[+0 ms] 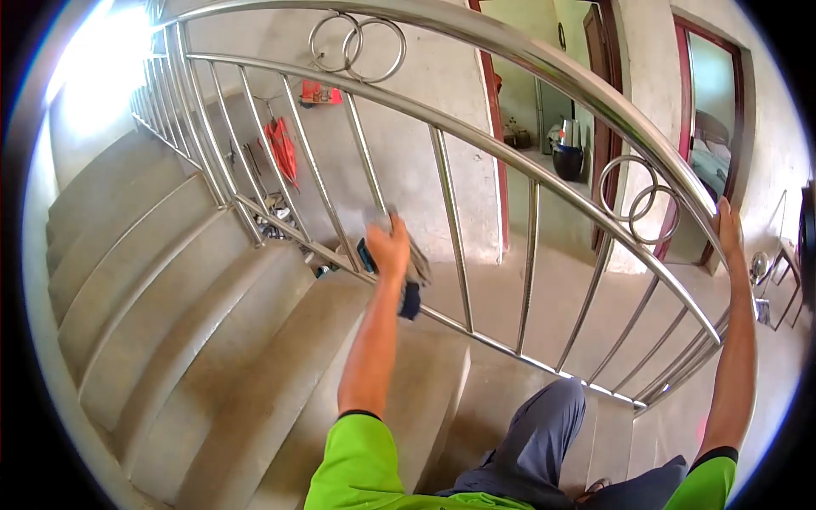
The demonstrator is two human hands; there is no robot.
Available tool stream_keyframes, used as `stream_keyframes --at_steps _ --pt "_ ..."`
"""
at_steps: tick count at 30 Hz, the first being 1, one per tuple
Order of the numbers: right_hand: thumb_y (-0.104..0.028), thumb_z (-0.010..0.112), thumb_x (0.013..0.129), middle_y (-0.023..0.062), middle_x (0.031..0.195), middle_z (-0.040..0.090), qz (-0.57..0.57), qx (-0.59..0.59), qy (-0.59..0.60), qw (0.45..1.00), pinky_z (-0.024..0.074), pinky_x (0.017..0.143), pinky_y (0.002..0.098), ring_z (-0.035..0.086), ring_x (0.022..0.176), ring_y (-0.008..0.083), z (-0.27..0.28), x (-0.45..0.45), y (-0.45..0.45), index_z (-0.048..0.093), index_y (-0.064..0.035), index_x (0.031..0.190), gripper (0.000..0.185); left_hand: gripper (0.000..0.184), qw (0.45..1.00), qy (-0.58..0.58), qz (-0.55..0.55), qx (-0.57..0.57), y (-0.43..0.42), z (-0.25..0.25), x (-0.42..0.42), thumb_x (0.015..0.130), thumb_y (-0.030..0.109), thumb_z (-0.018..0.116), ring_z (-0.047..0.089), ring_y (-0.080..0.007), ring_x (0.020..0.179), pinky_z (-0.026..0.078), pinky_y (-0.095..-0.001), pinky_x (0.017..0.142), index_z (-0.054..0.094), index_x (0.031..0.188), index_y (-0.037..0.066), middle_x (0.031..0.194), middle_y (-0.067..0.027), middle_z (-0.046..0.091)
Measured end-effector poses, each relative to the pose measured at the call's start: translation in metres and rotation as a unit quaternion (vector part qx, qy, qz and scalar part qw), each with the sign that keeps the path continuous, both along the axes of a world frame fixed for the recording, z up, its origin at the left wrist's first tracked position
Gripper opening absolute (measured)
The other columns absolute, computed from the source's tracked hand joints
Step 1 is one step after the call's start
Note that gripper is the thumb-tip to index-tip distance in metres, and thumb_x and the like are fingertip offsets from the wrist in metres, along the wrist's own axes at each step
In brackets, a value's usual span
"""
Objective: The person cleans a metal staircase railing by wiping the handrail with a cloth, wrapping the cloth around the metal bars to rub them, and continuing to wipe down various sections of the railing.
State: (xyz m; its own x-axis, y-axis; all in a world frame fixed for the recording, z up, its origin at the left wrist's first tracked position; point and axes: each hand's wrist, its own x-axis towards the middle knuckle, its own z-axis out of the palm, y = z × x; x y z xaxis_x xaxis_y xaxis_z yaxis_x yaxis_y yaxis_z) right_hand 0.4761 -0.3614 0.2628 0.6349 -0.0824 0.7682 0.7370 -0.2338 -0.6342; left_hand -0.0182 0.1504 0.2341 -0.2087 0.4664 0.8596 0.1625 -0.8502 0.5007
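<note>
the person's left hand (389, 246) is clenched around a grey cloth (418, 265), pressed at a steel baluster (360, 146) in the middle of the stair railing; a dark end of the cloth hangs below the fist, and the edges there are blurred. the right hand (728, 228) is curled over the handrail (650, 127) on the right, near its lower end.

concrete steps (238, 374) climb to the far left, and the person's bent knee (552, 416) is near, right of the middle.

beyond the railing, through the far doorway, stands a black bucket-like container (568, 163) with a blue band at its rim. a silvery object (570, 132) rises at its top; whether it sits inside or behind, one cannot tell. to the left of that, deeper in the room, is a rounded pot (521, 138), its contents too small to make out.

on the far wall, to the left, a red folded item (280, 151) hangs below a red box-like object (320, 93), whose inside is hidden.
</note>
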Motion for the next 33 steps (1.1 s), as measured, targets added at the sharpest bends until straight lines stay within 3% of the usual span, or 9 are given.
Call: stream_keyframes --at_steps 2,4,6,10,11,12,15,18,33 --pt "-0.053 0.044 0.096 -0.0047 0.059 0.035 0.040 -0.066 0.062 0.995 0.0281 0.050 0.0298 0.032 0.054 0.0084 0.002 -0.001 -0.008 0.046 -0.0150 0.065 0.049 0.024 0.997 0.036 -0.031 -0.068 0.024 0.067 0.003 0.084 0.019 0.066 0.064 -0.0409 0.080 0.049 -0.0465 0.069 0.064 0.087 -0.005 0.084 -0.0252 0.065" --pt "-0.053 0.045 0.096 -0.0049 0.060 0.036 0.066 -0.048 0.078 0.994 0.0287 0.051 0.0300 0.033 0.054 0.0086 0.003 -0.006 -0.008 0.047 -0.0147 0.067 0.048 0.028 0.996 0.045 0.071 0.006 0.028 0.140 0.007 0.083 0.023 0.065 0.063 -0.0430 0.081 0.048 -0.0517 0.071 0.063 0.086 -0.005 0.085 -0.0264 0.065" --pt "-0.047 0.044 0.100 -0.0039 0.070 0.035 0.103 -0.046 0.142 0.983 0.0309 0.059 0.0303 0.031 0.066 0.0100 0.008 -0.017 -0.012 0.044 -0.0112 0.072 0.046 0.026 0.994 -0.024 0.030 0.103 0.027 0.198 0.008 0.081 0.021 0.065 0.063 -0.0432 0.083 0.048 -0.0513 0.074 0.063 0.087 -0.004 0.087 -0.0257 0.066" --pt "-0.048 0.044 0.100 -0.0044 0.064 0.033 0.055 -0.077 0.091 0.991 0.0280 0.055 0.0310 0.031 0.062 0.0094 0.010 -0.013 -0.015 0.043 -0.0122 0.066 0.049 0.023 0.998 -0.002 -0.009 0.059 0.033 0.228 0.006 0.079 0.016 0.063 0.064 -0.0430 0.084 0.049 -0.0467 0.076 0.063 0.090 -0.005 0.086 -0.0242 0.067" --pt "-0.051 0.044 0.098 -0.0050 0.061 0.035 0.064 -0.085 0.109 0.988 0.0265 0.052 0.0301 0.031 0.058 0.0083 0.010 -0.007 -0.019 0.044 -0.0138 0.065 0.050 0.023 0.998 0.003 -0.047 0.044 0.030 0.225 0.003 0.079 0.015 0.062 0.064 -0.0426 0.083 0.049 -0.0448 0.076 0.062 0.091 -0.005 0.085 -0.0238 0.067" --pt "-0.053 0.044 0.097 -0.0056 0.059 0.036 0.073 -0.091 0.127 0.985 0.0251 0.050 0.0292 0.030 0.054 0.0071 0.010 -0.005 -0.021 0.045 -0.0154 0.064 0.050 0.020 0.993 -0.013 -0.108 0.035 0.032 0.221 0.002 0.078 0.012 0.062 0.065 -0.0321 0.072 0.049 -0.0394 0.069 0.061 0.089 -0.005 0.076 -0.0172 0.067" --pt "-0.052 0.043 0.098 -0.0054 0.056 0.033 0.086 -0.104 0.113 0.984 0.0237 0.050 0.0299 0.030 0.054 0.0074 0.009 -0.001 -0.025 0.044 -0.0159 0.062 0.051 0.018 0.974 -0.067 -0.214 0.040 0.027 0.210 0.004 0.079 0.012 0.063 0.059 -0.0186 0.065 0.047 -0.0339 0.063 0.061 0.086 -0.004 0.072 -0.0078 0.064" --pt "-0.053 0.042 0.098 -0.0050 0.055 0.032 0.068 -0.086 0.082 0.991 0.0219 0.050 0.0305 0.028 0.053 0.0078 0.007 0.000 -0.023 0.043 -0.0153 0.060 0.054 0.017 0.968 -0.060 -0.242 -0.018 0.008 0.193 -0.004 0.081 0.013 0.064 0.054 -0.0113 0.066 0.046 -0.0312 0.060 0.061 0.085 -0.003 0.072 -0.0021 0.062" --pt "-0.055 0.043 0.097 -0.0066 0.049 0.029 0.073 -0.085 0.050 0.992 0.0193 0.048 0.0295 0.026 0.048 0.0076 0.007 0.012 -0.026 0.037 -0.0174 0.050 0.060 0.013 0.976 -0.022 -0.177 -0.125 -0.013 -0.074 -0.007 0.088 0.011 0.061 0.059 -0.0179 0.071 0.047 -0.0341 0.067 0.063 0.092 -0.001 0.078 -0.0038 0.064"
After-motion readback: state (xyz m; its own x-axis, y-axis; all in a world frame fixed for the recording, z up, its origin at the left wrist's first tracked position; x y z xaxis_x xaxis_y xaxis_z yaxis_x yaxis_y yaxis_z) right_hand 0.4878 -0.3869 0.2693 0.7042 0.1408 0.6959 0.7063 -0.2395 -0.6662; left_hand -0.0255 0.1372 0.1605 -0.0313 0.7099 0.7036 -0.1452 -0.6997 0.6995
